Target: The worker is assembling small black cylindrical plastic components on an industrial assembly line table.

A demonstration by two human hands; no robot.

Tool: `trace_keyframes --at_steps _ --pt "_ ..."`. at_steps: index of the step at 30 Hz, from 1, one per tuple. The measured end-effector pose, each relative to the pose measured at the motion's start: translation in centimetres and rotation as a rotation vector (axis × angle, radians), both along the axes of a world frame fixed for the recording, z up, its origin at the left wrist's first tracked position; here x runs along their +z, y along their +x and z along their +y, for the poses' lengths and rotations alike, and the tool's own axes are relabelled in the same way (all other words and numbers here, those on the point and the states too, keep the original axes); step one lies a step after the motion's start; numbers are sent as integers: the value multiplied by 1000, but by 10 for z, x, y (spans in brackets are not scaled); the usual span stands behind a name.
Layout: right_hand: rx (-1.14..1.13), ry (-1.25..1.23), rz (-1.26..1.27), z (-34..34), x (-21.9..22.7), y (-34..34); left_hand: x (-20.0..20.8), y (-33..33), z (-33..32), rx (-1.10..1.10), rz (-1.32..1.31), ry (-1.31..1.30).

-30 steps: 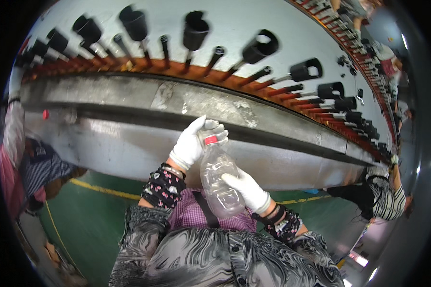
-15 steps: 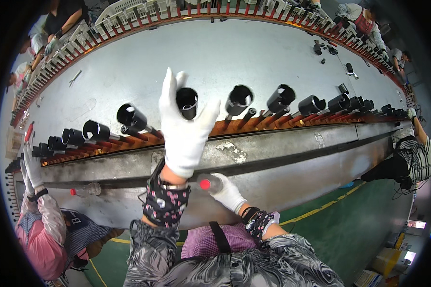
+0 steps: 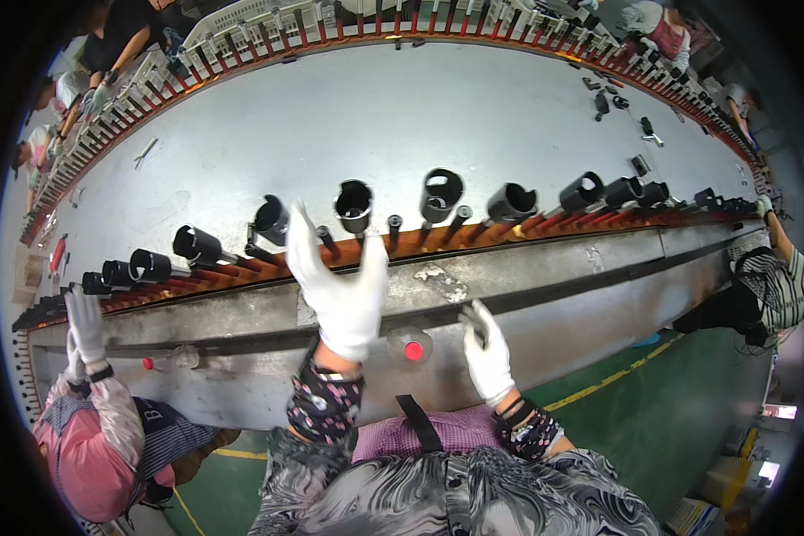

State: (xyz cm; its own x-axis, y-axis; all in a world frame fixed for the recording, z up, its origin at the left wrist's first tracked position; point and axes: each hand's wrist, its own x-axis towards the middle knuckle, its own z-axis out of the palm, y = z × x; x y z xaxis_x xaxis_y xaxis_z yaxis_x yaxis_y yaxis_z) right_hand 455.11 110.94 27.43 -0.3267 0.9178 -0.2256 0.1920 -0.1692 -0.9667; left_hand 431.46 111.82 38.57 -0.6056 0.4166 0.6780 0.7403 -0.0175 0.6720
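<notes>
I see the bottle [image 3: 411,347] now released, leaving the right hand [image 3: 488,359] and left hand [image 3: 342,299] empty, fingers apart, both free.

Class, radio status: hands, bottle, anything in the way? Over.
Left hand open before black cups; right hand loosely open, both empty. Red-capped bottle upright between hands, untouched. Nothing visible between right hand and bottle.

A left hand in a white fabric glove [image 3: 341,304], fingers spread, is raised near a curving row of black cylindrical cups [image 3: 353,204]. A clear plastic bottle with a red cap [image 3: 413,350] stands on a grey metal ledge [image 3: 581,326], just left of the white-gloved right hand [image 3: 488,357], its fingers slightly curled. At far left, a co-worker in pink [image 3: 85,456] raises gloved hands.
</notes>
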Motion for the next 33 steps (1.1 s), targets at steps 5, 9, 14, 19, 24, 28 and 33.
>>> trace_keyframes --at_steps 5,9,14,19,24,28,33 --pt "-197 790 210 69 96 -89 14 -38 22 -248 -756 216" --pt "-73 560 364 113 135 -157 -36 -14 -19 -53 -591 80" --pt "-57 516 320 106 91 -174 6 2 -18 -90 -131 23" --pt "-28 525 142 46 45 -126 27 -50 2 -294 -759 167" --pt "-525 592 383 100 81 -76 -51 -1 -29 -64 -609 132" --pt "-276 437 329 151 127 -109 -13 45 -27 -355 -185 -206" --pt "-204 516 451 150 118 -139 37 21 49 -499 -551 -4"
